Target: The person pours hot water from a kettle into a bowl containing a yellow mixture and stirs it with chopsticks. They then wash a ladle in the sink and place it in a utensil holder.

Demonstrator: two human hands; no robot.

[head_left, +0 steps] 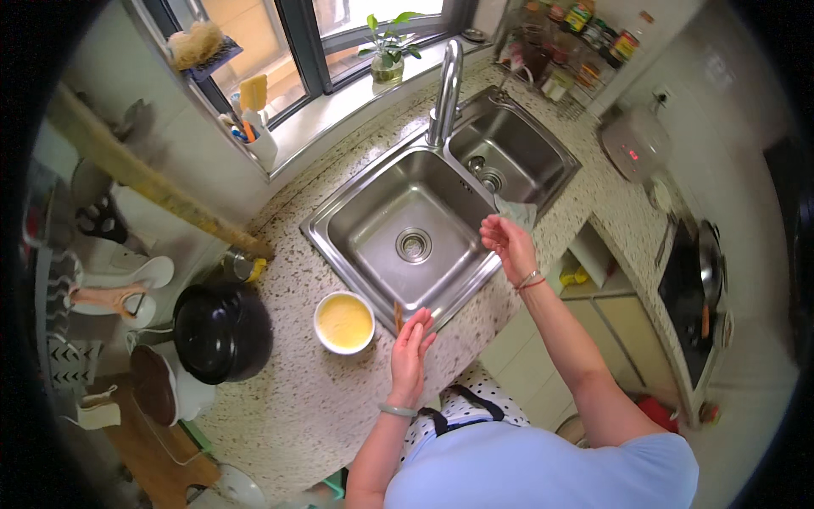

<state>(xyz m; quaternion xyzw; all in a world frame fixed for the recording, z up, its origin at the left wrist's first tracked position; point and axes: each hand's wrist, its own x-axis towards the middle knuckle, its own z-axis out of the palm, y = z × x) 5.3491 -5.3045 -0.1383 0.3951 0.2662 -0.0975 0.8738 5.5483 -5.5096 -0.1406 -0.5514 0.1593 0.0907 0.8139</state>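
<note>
My left hand [410,349] hovers at the sink's near edge with fingers stretched out, and seems to hold nothing. Just beyond its fingertips a short brown stick [398,316] shows on the sink rim; whether they touch I cannot tell. To the left, a white bowl [319,334] of yellow liquid, like beaten egg, stands on the counter. My right hand [510,248] is raised over the right near rim of the steel sink [373,216], fingers loosely bent and apart, nothing seen in it. Close behind it a grey-green cloth [517,209] lies by the smaller basin.
A tall faucet [446,93] rises behind the two basins. A black pot [222,332] stands left of the bowl. Further right are a steaming appliance [634,146] and a black cooktop [681,297] with a pan [710,265]. A potted plant [388,64] sits on the windowsill.
</note>
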